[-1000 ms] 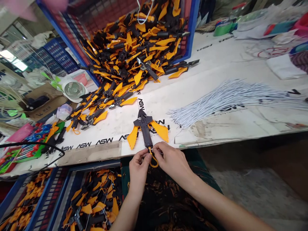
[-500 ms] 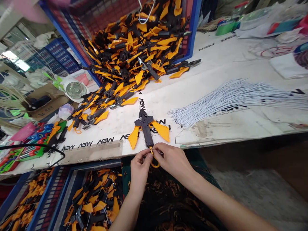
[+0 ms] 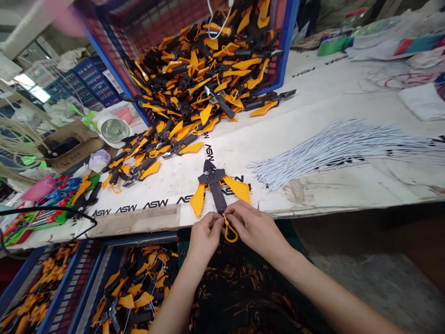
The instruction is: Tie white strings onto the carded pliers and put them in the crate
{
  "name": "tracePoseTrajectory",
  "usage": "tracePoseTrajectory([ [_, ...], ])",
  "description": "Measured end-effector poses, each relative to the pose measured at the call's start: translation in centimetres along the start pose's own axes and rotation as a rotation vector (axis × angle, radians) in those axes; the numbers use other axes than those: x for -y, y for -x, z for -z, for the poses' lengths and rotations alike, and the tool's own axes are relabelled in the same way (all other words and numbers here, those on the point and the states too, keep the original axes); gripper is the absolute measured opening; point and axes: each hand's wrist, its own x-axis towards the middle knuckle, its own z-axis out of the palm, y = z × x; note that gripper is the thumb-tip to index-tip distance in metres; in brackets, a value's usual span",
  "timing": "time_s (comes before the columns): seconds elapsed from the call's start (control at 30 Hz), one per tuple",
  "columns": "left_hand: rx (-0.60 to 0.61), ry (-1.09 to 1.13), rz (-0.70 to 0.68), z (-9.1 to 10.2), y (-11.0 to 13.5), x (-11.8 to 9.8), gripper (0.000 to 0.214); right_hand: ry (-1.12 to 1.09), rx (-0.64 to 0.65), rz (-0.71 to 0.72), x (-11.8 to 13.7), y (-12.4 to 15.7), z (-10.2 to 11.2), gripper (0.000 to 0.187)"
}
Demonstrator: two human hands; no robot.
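A long workbench under white printed sheeting (image 3: 306, 111) fills the middle of the view. At 12 o'clock from the hands, a blue plastic crate (image 3: 287, 46) overflows with black-and-orange plastic pieces (image 3: 194, 83), and a loose spill of them (image 3: 146, 157) lies on the bench at 10 o'clock. A second blue crate (image 3: 139, 239) of similar pieces sits below the bench edge at 7 o'clock. A bundle of thin white cords (image 3: 330, 148) fans across the bench at 2 o'clock.

A single black plastic piece (image 3: 213, 188) with 2 orange blade-shaped wings lies flat on the sheeting at 12 o'clock from the hands. Its long axis runs from about 11 o'clock at the far tip to 5 o'clock at the near end, pointing almost straight at them. A yellow cord loop (image 3: 229, 234) leaves that near end and hangs over the bench edge.

The left hand (image 3: 205, 239) comes in from 7 o'clock and the right hand (image 3: 255, 227) from 4 o'clock. Neither is clearly nearer the piece. Their fingertips meet in a tight pinch on the cord, right where it joins the piece, with the other fingers curled.

"ASW" repeats in black across the sheeting (image 3: 155, 204); the smaller line beneath it is unreadable.
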Motion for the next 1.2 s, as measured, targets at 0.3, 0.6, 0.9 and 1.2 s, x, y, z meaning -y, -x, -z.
tracePoseTrajectory([
  [0.3,-0.375,-0.028,-0.115,6.4,1.2,-0.3,0.020,0.117,0.099,0.123,-0.7,-0.8,0.4,0.025],
  [0.6,-0.355,-0.207,-0.213,9.9,2.5,-0.7,0.022,-0.403,0.092,0.186,3.6,-3.3,-0.4,0.024],
  [0.9,-0.307,-0.229,-0.241,9.0,1.5,0.7,0.021,-0.198,0.127,0.277,3.1,-6.6,0.0,0.016],
  [1.2,-0.340,-0.624,-0.342,6.8,0.3,4.2,0.013,0.246,0.278,0.411,1.3,-7.2,-0.6,0.018],
])
